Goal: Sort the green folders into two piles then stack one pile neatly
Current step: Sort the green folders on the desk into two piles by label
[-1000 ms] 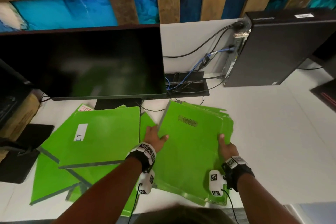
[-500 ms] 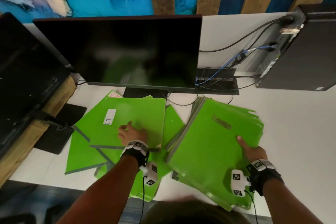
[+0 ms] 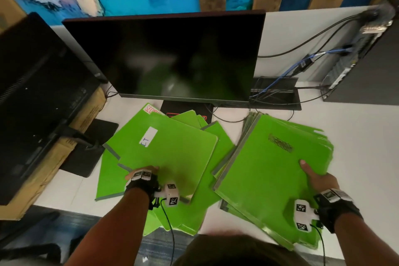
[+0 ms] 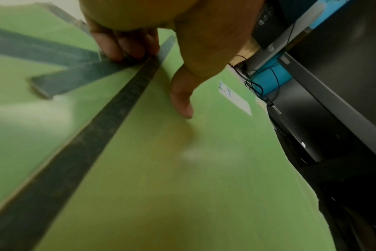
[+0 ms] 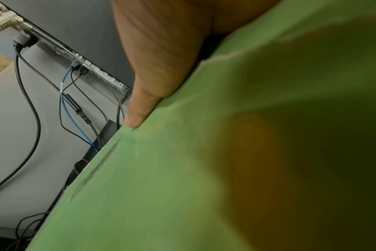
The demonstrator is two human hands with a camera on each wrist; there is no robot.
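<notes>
Two heaps of green folders lie on the white desk. The left heap [image 3: 172,157] is loose and fanned out; its top folder [image 4: 182,169] carries a white label. My left hand [image 3: 141,174] grips that top folder at its dark spine edge, thumb [image 4: 180,101] on top and fingers [image 4: 122,45] curled under the edge. The right pile [image 3: 269,168] is more squared, with a dark smudge on its top cover. My right hand [image 3: 313,176] holds its right edge, thumb [image 5: 144,101] pressed on top of the cover [image 5: 204,169], fingers hidden beneath.
A black monitor [image 3: 172,56] stands just behind the folders on its base [image 3: 185,111]. A second dark screen [image 3: 32,93] and a cardboard box sit at the left. A computer tower [image 3: 367,60] with cables [image 3: 291,80] stands at the back right. Bare desk lies right of the right pile.
My left hand left the right pile and moved left onto the labelled folder, taking its spine edge. The right hand kept its hold on the right pile. The head view swung left.
</notes>
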